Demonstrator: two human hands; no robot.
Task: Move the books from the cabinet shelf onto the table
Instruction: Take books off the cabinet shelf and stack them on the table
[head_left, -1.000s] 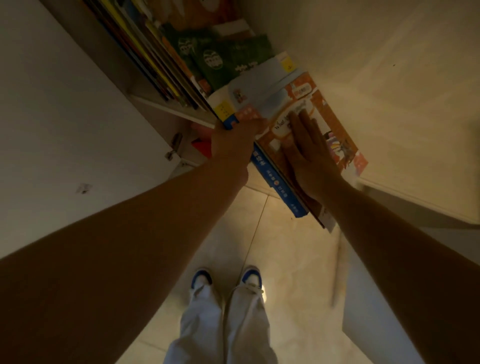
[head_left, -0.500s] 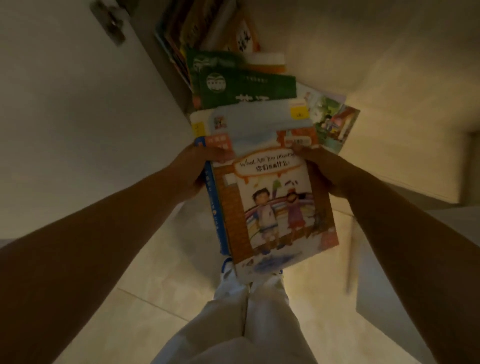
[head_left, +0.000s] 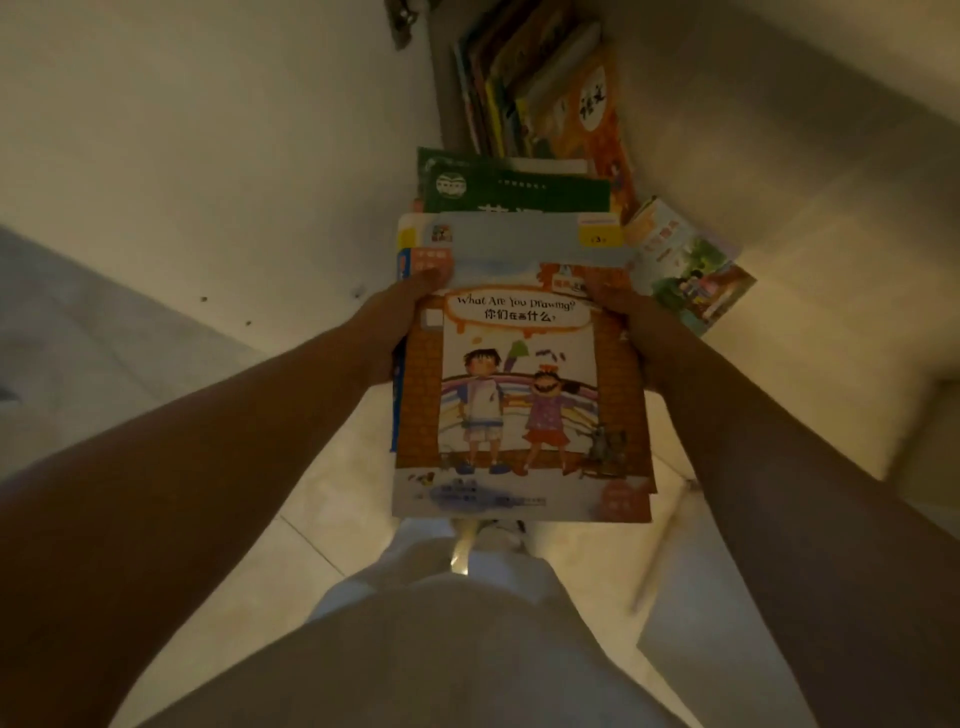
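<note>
- We hold a stack of books in front of us, above the floor.
- Our left hand grips the left edge of the stack, with the thumb on top of the cover.
- Our right hand grips the right edge the same way. The fingers of both hands are curled under the stack, so we cannot see them well.
- The top book shows two children and the words "What Are You Drawing?".
- We think the task is only at its start. This one stack looks lifted out, but it is not on a worktop yet.
- More books are left in the cabinet. A row of standing books leans together at the back of the shelf.
- A green book lies flat just behind our stack, and we cannot tell if it is part of it.
- A small picture book lies to the right, near our right hand.
- We cannot see any worktop here, so we will have to turn and find it.
- The room is dim, with a warm yellow light.
- The floor has pale shiny tiles.
- A white cabinet door stands open on the left.
- We see our light trousers below.
</note>
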